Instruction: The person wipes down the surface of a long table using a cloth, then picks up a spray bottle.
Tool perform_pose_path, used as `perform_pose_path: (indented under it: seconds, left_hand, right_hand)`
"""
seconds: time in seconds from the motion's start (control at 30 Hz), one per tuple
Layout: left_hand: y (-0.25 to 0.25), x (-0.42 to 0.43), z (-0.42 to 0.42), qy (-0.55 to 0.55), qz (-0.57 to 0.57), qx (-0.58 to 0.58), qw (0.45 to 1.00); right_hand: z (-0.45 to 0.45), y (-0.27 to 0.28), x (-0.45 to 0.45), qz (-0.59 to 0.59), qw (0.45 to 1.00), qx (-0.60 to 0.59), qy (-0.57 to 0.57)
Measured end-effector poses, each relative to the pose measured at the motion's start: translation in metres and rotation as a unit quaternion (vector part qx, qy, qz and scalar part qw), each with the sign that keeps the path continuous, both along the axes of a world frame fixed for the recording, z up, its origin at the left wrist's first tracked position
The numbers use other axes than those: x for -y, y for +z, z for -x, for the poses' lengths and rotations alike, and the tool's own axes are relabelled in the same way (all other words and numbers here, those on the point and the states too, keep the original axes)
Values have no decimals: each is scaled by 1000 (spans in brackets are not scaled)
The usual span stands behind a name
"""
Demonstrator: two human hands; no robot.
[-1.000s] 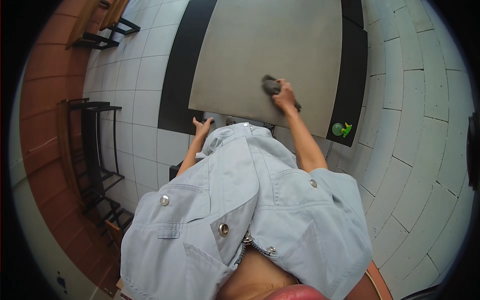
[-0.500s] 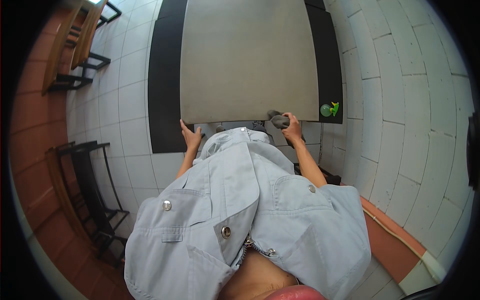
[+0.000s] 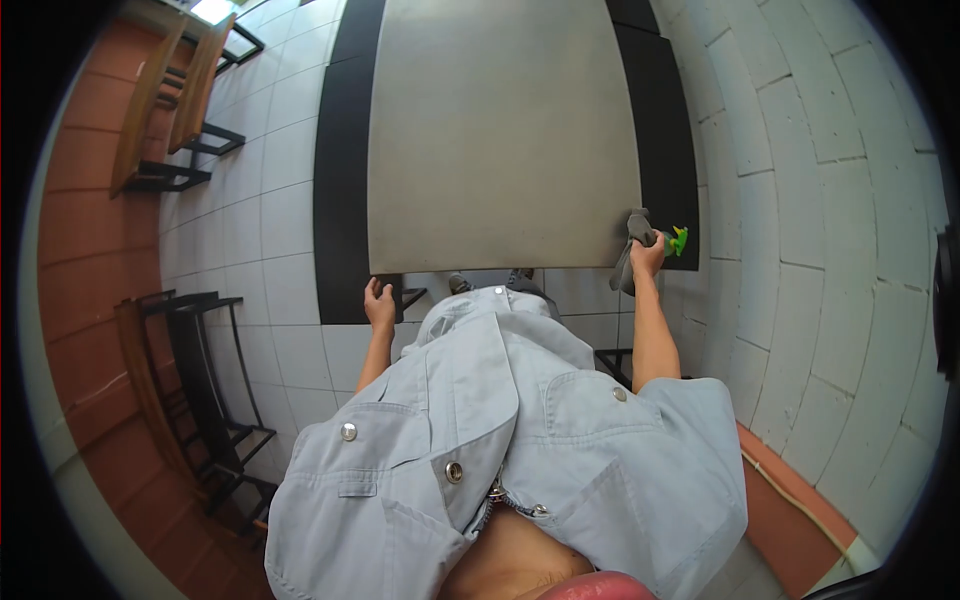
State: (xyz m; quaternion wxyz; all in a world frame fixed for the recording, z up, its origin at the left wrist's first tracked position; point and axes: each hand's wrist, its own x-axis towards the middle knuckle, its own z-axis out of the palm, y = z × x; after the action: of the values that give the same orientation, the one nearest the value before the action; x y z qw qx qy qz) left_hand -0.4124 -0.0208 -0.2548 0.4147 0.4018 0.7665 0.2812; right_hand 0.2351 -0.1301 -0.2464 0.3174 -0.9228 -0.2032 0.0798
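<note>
Bunched in my right hand (image 3: 648, 256) is a grey cloth (image 3: 636, 228), at the near right corner of the grey tabletop (image 3: 500, 140). Part of the cloth rests on the top and part droops over the edge. Right beside that hand stands a small spray bottle with a green trigger head (image 3: 679, 241), its body partly hidden by the hand; I cannot tell whether they touch. My left hand (image 3: 379, 303) is just off the near left corner of the tabletop, fingers loosely bent and apart, holding nothing.
Black bench-like strips (image 3: 342, 190) flank the tabletop on both sides. A white block wall (image 3: 780, 200) rises at the right. Wooden benches with black frames (image 3: 205, 85) stand at the left on white floor tiles (image 3: 285, 215). A black-framed table (image 3: 200, 380) is at lower left.
My right hand has moved right with the cloth, from the near edge to the right corner by the spray bottle. My left hand has come slightly away from the left corner.
</note>
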Motion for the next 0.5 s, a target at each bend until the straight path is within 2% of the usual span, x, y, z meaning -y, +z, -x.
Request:
perform_pose_path:
  seconds: [0.03, 0.13, 0.17, 0.27, 0.37, 0.47, 0.5]
  left_hand:
    - [2, 3, -3, -15, 6, -28, 999]
    - [29, 2, -18, -71, 21, -111, 991]
    - [35, 0, -19, -80, 19, -116, 990]
    - [47, -2, -18, -103, 19, -123, 987]
    - [45, 1, -14, -95, 16, -125, 988]
    - [45, 4, -16, -102, 31, -144, 984]
    - [49, 2, -20, -101, 46, -144, 983]
  right_hand:
    - [1, -2, -10, -6, 1000, -13, 20]
    - [31, -4, -42, -46, 995, 79, 27]
    - [39, 1, -48, -20, 998, 54, 10]
    - [51, 6, -47, -37, 991, 129, 26]
    - [57, 23, -35, 78, 977, 191, 58]
    - [42, 14, -18, 89, 966, 221, 99]
    - [39, 12, -15, 84, 974, 184, 100]
